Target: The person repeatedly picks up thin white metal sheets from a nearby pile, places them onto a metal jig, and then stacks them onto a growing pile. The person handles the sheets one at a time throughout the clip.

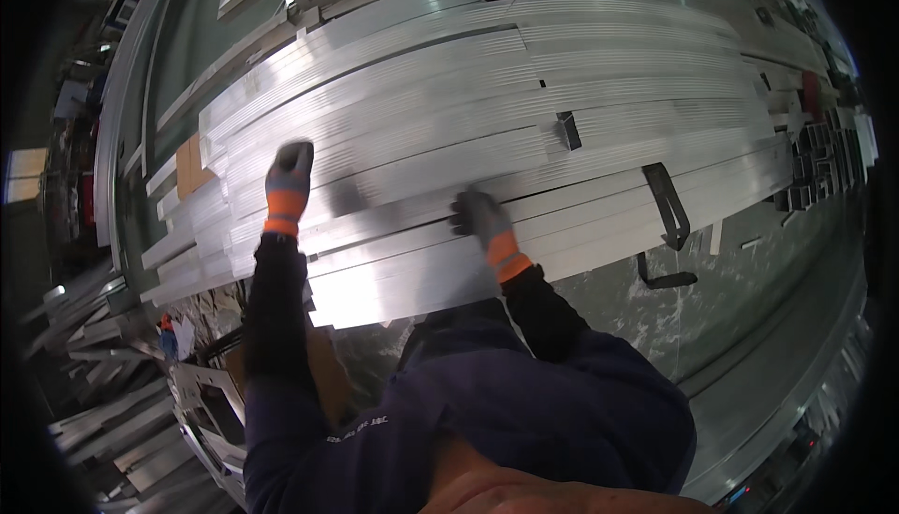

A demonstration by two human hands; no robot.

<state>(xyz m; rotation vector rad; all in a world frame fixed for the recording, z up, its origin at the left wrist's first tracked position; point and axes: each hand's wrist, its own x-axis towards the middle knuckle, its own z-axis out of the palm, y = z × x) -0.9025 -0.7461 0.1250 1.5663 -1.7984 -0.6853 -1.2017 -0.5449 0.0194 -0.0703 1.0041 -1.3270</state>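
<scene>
left hand point(289, 182) curled, over silver metal profiles point(421, 93); right hand point(482, 219) loosely bent over nearer ones; cannot tell either's grip

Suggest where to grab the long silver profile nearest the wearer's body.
I'd grip that silver profile by its near long edge, at two well-spaced spots, coming from the wearer's side. It is long and lies flat; neighbouring profiles line its far side, while the near edge looks exposed.
</scene>
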